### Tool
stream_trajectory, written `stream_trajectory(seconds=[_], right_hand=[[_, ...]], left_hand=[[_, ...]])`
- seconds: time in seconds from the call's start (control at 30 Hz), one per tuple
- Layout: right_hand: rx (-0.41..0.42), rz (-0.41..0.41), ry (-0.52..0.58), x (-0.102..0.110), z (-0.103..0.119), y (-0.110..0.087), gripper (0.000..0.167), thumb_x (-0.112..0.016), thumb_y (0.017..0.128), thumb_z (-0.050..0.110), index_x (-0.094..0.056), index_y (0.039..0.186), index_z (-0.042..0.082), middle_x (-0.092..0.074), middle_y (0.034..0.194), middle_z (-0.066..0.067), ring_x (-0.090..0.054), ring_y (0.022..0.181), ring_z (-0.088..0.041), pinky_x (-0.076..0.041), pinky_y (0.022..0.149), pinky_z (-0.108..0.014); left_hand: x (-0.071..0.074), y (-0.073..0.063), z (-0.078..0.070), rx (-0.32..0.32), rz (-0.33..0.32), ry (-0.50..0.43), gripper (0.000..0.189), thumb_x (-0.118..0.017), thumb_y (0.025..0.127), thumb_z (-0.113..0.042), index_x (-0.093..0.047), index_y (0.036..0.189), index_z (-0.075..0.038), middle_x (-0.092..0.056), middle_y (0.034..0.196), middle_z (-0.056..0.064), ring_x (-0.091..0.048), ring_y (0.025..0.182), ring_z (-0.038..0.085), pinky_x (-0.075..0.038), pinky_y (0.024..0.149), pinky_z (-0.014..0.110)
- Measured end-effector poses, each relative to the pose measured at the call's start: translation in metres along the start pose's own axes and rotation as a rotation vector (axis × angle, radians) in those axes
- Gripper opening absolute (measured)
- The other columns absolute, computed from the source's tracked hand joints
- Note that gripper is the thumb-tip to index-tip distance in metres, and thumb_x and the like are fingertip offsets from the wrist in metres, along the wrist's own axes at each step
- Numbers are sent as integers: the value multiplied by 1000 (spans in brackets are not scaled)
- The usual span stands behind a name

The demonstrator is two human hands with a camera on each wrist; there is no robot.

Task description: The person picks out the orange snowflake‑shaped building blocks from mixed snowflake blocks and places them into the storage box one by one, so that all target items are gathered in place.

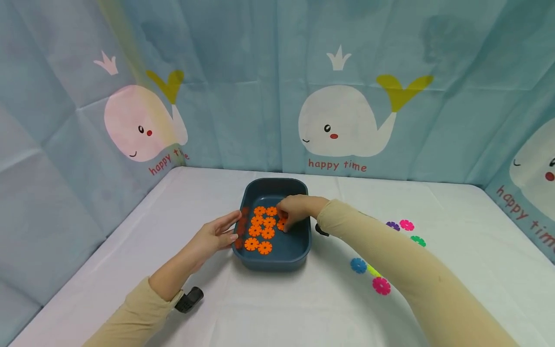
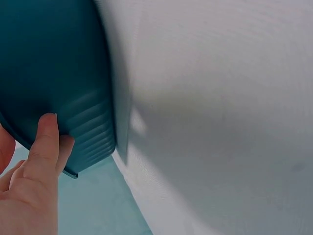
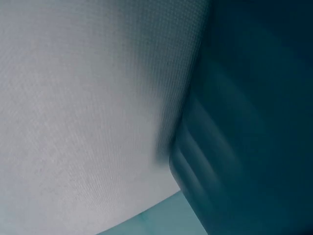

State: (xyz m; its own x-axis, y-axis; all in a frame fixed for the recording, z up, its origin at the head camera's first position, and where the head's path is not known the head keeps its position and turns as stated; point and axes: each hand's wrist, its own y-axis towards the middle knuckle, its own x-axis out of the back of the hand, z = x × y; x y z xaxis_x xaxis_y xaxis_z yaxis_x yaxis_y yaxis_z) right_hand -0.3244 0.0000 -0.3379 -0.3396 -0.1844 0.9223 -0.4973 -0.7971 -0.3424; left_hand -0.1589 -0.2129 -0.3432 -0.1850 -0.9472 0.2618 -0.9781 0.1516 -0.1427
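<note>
A dark blue rectangular bin [image 1: 272, 265] stands on the white tabletop. Several orange snowflake discs [image 1: 265, 247] lie on its floor in two uneven columns, with reddish reflections on the left inner wall. My left hand [image 1: 213, 235] touches the bin's left side at the rim; the left wrist view shows straight fingers [image 2: 45, 142] against the ribbed outer wall [image 2: 90, 117]. My right hand [image 1: 296, 210] reaches into the bin, fingers curled, pinching an orange disc [image 1: 281, 224] close over the floor. The right wrist view shows only the bin's outer wall [image 3: 234, 127] and the cloth.
Right of the bin, near my right sleeve [image 1: 390, 250], lie loose discs: blue [image 1: 358, 265], yellow [image 1: 373, 271], pink [image 1: 381, 286], purple [image 1: 393, 226], green [image 1: 418, 240] and another pink one [image 1: 406, 225]. Behind the table hangs a blue curtain [image 1: 243, 96] with whale prints.
</note>
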Motion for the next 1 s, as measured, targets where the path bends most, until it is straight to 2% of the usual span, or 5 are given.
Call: stream_trajectory(seconds=[0.23, 0.47, 0.77, 0.9, 1.0], right_hand=[[-65, -63, -14, -3, 2, 2, 24, -78, 84, 28, -64, 95, 11, -58, 85, 1, -51, 77, -15, -45, 71, -27], [54, -224, 263, 4, -15, -16, 29, -74, 87, 14, -64, 110, -1, -61, 101, -12, -55, 88, -20, -48, 79, -30], [63, -426, 324, 5, -42, -97, 25, -70, 90, 12, -64, 111, -1, -61, 112, -16, -55, 108, -35, -46, 94, -46], [0, -480, 298, -2, -58, -142, 27, -70, 90, 12, -63, 113, -1, -61, 113, -14, -54, 109, -33, -46, 95, -50], [-76, -511, 289, -6, -71, -176, 31, -69, 91, 12, -61, 117, -1, -60, 117, -15, -52, 112, -34, -47, 94, -53]], left_hand=[[2, 2, 0, 7, -5, 2, 59, -47, 101, -1, -23, 155, -6, -19, 159, 16, -29, 141, 36, -41, 104, 47], [-2, 10, -1, 14, -19, 10, 58, -47, 101, 1, -25, 154, -5, -21, 159, 15, -30, 140, 36, -42, 103, 46], [-5, 5, -2, -52, -71, 47, 56, -48, 101, -1, -25, 152, 2, -24, 156, 20, -34, 138, 36, -42, 103, 44], [3, -3, -3, -97, -105, 133, 55, -48, 102, -7, -26, 151, 4, -27, 155, 21, -32, 139, 37, -43, 101, 47], [15, -12, -2, -145, -161, 274, 55, -50, 103, -14, -29, 150, 4, -32, 153, 22, -34, 137, 39, -41, 102, 50]])
